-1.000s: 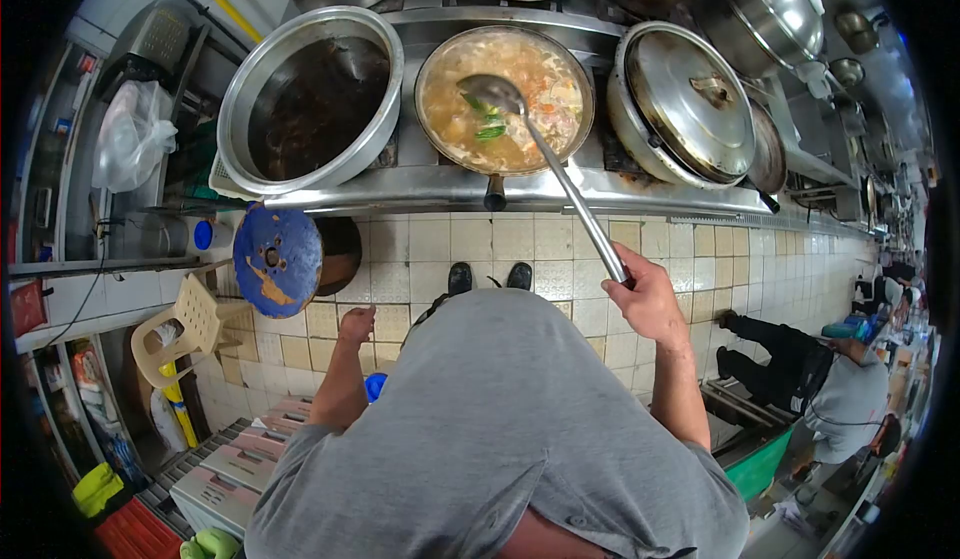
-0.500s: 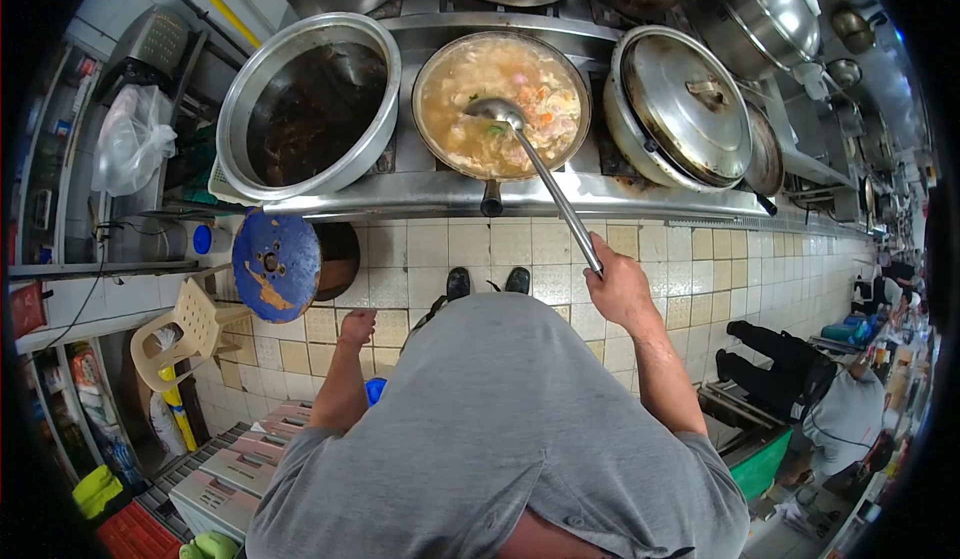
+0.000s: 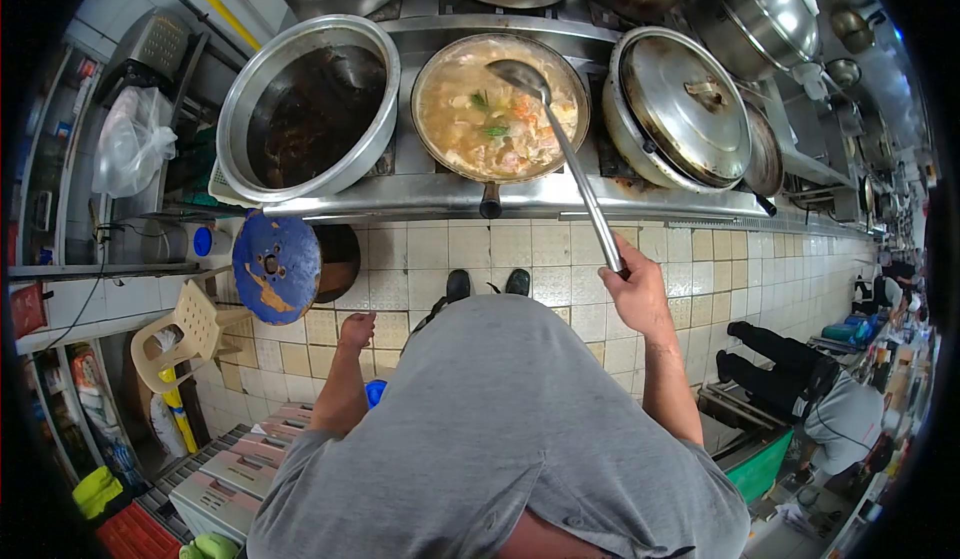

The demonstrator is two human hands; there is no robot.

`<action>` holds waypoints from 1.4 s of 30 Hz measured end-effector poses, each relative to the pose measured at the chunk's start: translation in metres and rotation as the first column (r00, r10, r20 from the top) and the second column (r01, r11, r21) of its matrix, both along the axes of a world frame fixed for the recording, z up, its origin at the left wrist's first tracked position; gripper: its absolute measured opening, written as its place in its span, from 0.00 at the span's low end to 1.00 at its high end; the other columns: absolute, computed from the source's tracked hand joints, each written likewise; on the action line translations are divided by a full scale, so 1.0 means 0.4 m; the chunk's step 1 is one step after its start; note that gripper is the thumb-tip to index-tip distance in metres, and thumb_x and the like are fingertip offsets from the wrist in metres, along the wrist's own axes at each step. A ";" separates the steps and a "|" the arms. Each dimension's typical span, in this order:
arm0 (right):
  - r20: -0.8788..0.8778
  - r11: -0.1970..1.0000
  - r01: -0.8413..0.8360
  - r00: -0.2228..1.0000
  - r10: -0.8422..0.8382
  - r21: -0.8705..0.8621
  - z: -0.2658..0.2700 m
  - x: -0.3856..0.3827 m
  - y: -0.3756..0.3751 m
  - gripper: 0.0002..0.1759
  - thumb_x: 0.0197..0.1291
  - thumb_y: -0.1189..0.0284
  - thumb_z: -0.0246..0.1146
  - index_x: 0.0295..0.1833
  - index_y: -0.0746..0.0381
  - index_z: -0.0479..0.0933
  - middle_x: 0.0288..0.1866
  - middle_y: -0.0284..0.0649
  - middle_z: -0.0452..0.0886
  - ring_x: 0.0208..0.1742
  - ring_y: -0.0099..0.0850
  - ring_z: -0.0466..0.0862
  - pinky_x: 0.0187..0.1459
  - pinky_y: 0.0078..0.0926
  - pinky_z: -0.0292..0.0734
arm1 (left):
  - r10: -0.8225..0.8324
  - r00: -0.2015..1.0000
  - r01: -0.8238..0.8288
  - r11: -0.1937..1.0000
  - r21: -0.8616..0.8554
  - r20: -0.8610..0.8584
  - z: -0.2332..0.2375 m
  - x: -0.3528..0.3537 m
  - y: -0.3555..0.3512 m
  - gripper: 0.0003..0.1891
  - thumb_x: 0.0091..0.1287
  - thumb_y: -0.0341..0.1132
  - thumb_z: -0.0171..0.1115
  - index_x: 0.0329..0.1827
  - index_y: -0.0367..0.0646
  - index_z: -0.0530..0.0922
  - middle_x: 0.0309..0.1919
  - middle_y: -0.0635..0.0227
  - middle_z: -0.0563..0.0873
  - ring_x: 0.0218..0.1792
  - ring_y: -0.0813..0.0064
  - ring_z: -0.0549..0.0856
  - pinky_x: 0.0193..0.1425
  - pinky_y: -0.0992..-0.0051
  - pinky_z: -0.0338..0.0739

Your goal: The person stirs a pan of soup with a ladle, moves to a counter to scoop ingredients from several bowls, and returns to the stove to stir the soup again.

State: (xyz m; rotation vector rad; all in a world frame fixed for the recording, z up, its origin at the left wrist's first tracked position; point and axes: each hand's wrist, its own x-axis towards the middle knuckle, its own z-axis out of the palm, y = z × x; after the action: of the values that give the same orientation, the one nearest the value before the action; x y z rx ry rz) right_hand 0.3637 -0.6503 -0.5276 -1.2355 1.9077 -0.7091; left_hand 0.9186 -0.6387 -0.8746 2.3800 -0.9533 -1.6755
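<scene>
the right hand [image 3: 638, 286] is closed around the ladle [image 3: 520, 77], its bowl in the soup pan [image 3: 497, 109] ahead of the hands. the left hand [image 3: 357, 330] hangs loosely curled, holding nothing, well apart from the pan.

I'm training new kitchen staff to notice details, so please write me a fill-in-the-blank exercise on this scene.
The person's ____ hand grips the ladle. The handle of the soup pan points ____ the person. The open pot of dark liquid stands to the pan's ____. The worn round disc is mostly ____.
Missing words: right; toward; left; blue.
</scene>
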 end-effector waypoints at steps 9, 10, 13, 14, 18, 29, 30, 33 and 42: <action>-0.042 0.998 0.042 0.998 -0.044 -0.038 0.051 -0.021 0.004 0.33 0.61 0.78 0.68 0.73 0.65 0.74 0.30 0.34 0.78 0.29 0.20 0.72 0.35 0.22 0.74 | 0.017 1.000 -0.017 0.999 -0.042 -0.005 -0.014 0.006 -0.008 0.20 0.72 0.51 0.67 0.45 0.39 0.85 0.30 0.68 0.87 0.25 0.77 0.83 0.25 0.71 0.79; -0.036 0.998 0.044 0.998 -0.045 -0.045 0.050 -0.021 0.005 0.32 0.61 0.79 0.68 0.73 0.65 0.74 0.30 0.33 0.77 0.29 0.20 0.71 0.34 0.22 0.73 | 0.030 0.999 -0.031 0.998 -0.054 -0.015 -0.022 0.009 -0.011 0.20 0.72 0.51 0.67 0.43 0.39 0.85 0.29 0.68 0.86 0.25 0.77 0.83 0.24 0.72 0.78; -0.044 0.999 0.036 0.998 -0.038 -0.033 0.051 -0.017 0.006 0.32 0.61 0.78 0.68 0.72 0.66 0.75 0.28 0.33 0.76 0.29 0.20 0.71 0.34 0.22 0.73 | 0.008 1.000 -0.007 0.996 -0.088 0.008 0.001 -0.004 -0.022 0.18 0.71 0.49 0.67 0.41 0.40 0.85 0.27 0.69 0.85 0.24 0.77 0.82 0.24 0.72 0.78; -0.044 0.999 0.036 0.998 -0.037 -0.033 0.048 -0.019 0.006 0.32 0.61 0.78 0.68 0.72 0.66 0.75 0.28 0.33 0.76 0.29 0.20 0.71 0.34 0.22 0.73 | 0.009 1.000 -0.008 0.996 -0.088 0.008 0.000 -0.002 -0.024 0.18 0.71 0.49 0.67 0.41 0.40 0.85 0.27 0.69 0.85 0.24 0.77 0.82 0.24 0.72 0.78; -0.062 1.000 -0.016 0.998 0.015 -0.009 0.017 -0.021 0.001 0.32 0.61 0.78 0.67 0.73 0.63 0.76 0.28 0.30 0.72 0.29 0.20 0.69 0.33 0.23 0.70 | -0.047 0.998 0.048 0.999 0.021 -0.031 -0.002 0.007 -0.024 0.23 0.73 0.53 0.64 0.56 0.41 0.82 0.43 0.65 0.87 0.40 0.71 0.86 0.38 0.67 0.82; -0.018 0.993 -0.114 0.993 0.115 0.013 -0.113 0.002 -0.039 0.30 0.61 0.74 0.67 0.71 0.63 0.75 0.24 0.38 0.72 0.26 0.28 0.72 0.33 0.30 0.72 | 0.024 1.000 -0.023 0.998 -0.064 0.010 0.030 -0.011 0.003 0.18 0.72 0.50 0.67 0.49 0.44 0.86 0.30 0.71 0.86 0.27 0.79 0.83 0.25 0.71 0.78; -0.028 0.994 -0.105 0.994 0.106 0.036 -0.107 0.008 -0.042 0.30 0.61 0.74 0.66 0.71 0.63 0.75 0.24 0.39 0.72 0.26 0.28 0.73 0.33 0.31 0.73 | 0.035 0.999 -0.034 0.997 -0.066 0.009 0.028 -0.011 0.005 0.18 0.72 0.50 0.68 0.49 0.43 0.85 0.30 0.71 0.86 0.26 0.79 0.82 0.25 0.71 0.78; -0.039 0.995 -0.092 0.995 0.093 0.044 -0.112 0.012 -0.043 0.30 0.61 0.74 0.66 0.71 0.62 0.75 0.24 0.40 0.74 0.27 0.29 0.74 0.33 0.32 0.74 | 0.010 1.000 -0.010 1.000 -0.011 -0.010 0.012 0.002 0.003 0.21 0.73 0.52 0.65 0.54 0.43 0.83 0.37 0.68 0.86 0.33 0.75 0.85 0.30 0.69 0.79; -0.084 0.994 -0.095 0.992 0.099 0.050 -0.091 0.027 -0.047 0.30 0.60 0.74 0.66 0.70 0.61 0.76 0.24 0.45 0.76 0.26 0.34 0.79 0.35 0.35 0.76 | 0.060 0.998 -0.060 0.997 -0.043 -0.005 0.024 -0.011 0.000 0.19 0.72 0.50 0.68 0.47 0.40 0.84 0.30 0.69 0.85 0.25 0.77 0.82 0.23 0.72 0.76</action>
State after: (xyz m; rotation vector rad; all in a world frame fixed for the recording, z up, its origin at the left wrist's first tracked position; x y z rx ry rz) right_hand 0.3743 -0.6693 -0.5638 -1.3395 1.9087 -0.5665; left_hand 0.9142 -0.6385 -0.8651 2.3521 -0.8988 -1.6211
